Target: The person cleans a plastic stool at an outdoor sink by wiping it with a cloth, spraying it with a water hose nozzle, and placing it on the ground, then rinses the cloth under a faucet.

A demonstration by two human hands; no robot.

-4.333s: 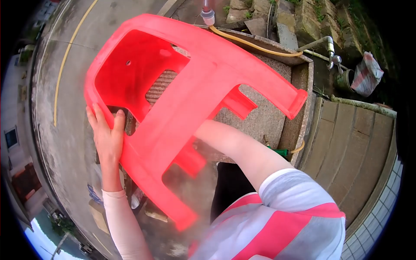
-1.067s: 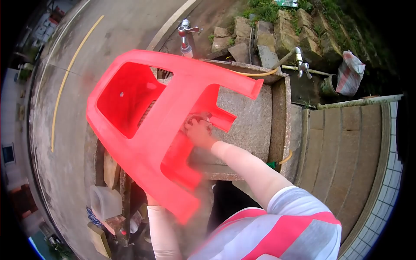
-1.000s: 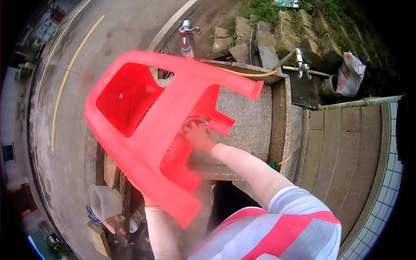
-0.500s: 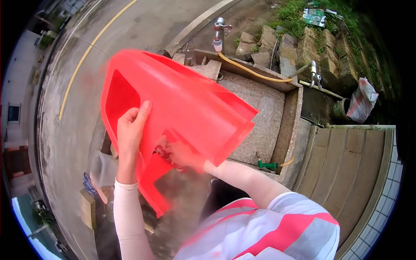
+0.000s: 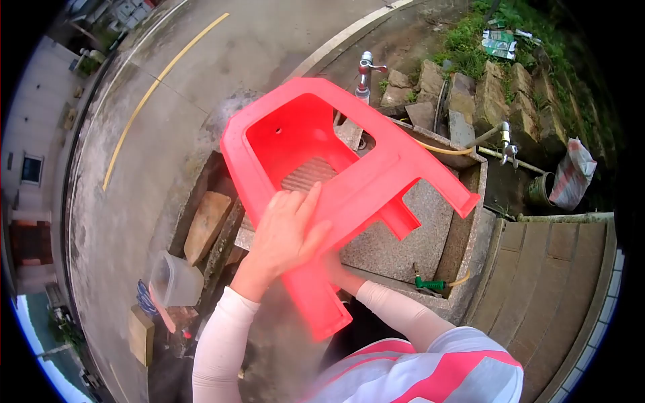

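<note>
A red plastic stool (image 5: 369, 185) is held up tilted in front of me, with its open side frame facing me and its legs pointing right and down. My left hand (image 5: 285, 228) lies over the near rail of the stool, fingers closed round its edge and thumb along the surface. Behind the lower legs is my right hand (image 5: 341, 277), mostly covered by the stool. Its fingers are hidden, so what it holds does not show. Under the stool is a stone wash basin (image 5: 460, 258).
Two taps stand at the basin, one behind it (image 5: 365, 70) and one at its right (image 5: 507, 141). A green hose nozzle (image 5: 430, 285) lies on the near rim. To the left are a clear plastic tub (image 5: 176, 279) and stone blocks (image 5: 207, 228).
The stool has turned so its open side frame faces me. My left hand has moved right onto the near rail. My right hand, partly visible before with something reddish, is now mostly behind the stool.
</note>
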